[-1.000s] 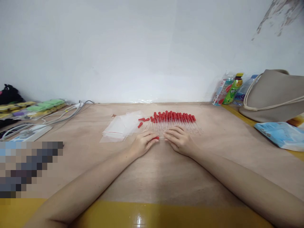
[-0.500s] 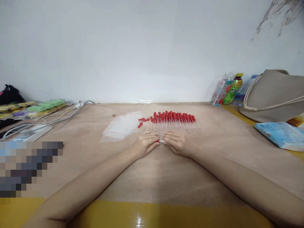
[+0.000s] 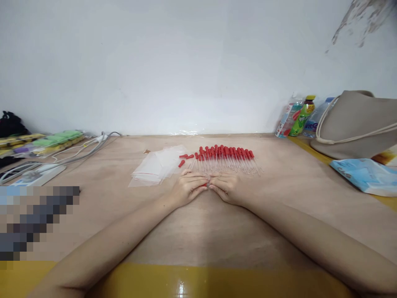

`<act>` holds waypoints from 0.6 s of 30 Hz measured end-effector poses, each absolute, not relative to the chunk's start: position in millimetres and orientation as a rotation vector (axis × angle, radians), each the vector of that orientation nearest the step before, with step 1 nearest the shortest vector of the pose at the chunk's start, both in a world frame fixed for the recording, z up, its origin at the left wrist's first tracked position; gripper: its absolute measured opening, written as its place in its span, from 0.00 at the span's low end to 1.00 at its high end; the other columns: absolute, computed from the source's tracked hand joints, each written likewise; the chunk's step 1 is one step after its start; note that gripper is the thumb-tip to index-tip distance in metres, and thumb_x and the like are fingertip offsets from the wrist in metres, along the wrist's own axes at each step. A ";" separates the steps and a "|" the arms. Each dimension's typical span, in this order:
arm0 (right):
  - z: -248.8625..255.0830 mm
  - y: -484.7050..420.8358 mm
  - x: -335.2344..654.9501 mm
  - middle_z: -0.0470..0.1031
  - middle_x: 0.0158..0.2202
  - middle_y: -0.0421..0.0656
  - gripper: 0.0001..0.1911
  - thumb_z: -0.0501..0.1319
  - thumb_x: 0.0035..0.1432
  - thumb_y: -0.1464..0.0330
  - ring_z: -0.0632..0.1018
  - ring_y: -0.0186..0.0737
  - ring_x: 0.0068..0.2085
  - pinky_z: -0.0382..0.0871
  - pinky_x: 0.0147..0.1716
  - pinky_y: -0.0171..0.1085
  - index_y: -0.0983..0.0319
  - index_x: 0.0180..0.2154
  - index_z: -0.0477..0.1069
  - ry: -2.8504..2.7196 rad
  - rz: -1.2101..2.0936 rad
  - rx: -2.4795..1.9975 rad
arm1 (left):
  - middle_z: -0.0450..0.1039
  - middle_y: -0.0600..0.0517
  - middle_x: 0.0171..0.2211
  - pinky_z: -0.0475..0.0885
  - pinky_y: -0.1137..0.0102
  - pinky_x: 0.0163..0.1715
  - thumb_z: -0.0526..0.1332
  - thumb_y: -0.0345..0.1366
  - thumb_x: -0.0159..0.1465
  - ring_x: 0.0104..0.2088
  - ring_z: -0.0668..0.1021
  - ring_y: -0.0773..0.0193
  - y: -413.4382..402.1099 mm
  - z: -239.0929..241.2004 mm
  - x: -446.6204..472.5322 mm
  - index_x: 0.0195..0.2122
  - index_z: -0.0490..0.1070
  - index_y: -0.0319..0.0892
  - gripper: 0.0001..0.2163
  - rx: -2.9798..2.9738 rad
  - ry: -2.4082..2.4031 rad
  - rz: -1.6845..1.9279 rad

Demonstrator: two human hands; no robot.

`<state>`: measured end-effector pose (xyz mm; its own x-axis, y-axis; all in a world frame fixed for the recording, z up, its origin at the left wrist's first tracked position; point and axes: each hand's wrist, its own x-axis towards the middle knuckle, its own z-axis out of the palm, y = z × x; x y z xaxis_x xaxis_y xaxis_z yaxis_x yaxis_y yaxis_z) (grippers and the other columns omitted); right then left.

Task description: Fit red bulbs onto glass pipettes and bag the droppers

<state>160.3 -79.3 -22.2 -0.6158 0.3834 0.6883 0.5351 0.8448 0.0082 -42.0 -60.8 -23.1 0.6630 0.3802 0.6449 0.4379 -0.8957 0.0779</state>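
Observation:
My left hand [image 3: 190, 187] is closed around a red rubber dropper bulb [image 3: 204, 185], of which only a bit shows at the fingertips. Facing it, my right hand [image 3: 226, 187] pinches a clear dropper tube, almost wholly covered by the fingers. The fingertips of both hands nearly meet just above the table. Behind them lies a row of droppers [image 3: 226, 153] with red bulbs toward the wall and clear tubes toward me. Several loose red bulbs [image 3: 181, 163] rest left of the row, beside a pile of clear zip bags [image 3: 149, 167].
Bottles [image 3: 302, 118], a grey bag [image 3: 356, 120] and a blue packet [image 3: 366, 176] stand or lie at the right. At the left are a power strip [image 3: 51, 174] with cables and green-and-yellow packages [image 3: 58, 140]. A white wall [image 3: 198, 70] closes off the back.
My right hand has moved left, closer to my left hand. The gap where the clear tube showed has narrowed. The whole view has shifted slightly.

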 end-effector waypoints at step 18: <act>1.2 -39.2 153.7 0.69 0.23 0.43 0.15 0.53 0.57 0.67 0.71 0.37 0.27 0.60 0.26 0.34 0.62 0.21 0.69 -1.988 0.032 -1.485 | 0.65 0.43 0.51 0.63 0.54 0.50 0.56 0.40 0.59 0.52 0.66 0.51 -42.3 -30.2 -67.5 0.44 0.69 0.41 0.14 -2.470 -1.409 -0.895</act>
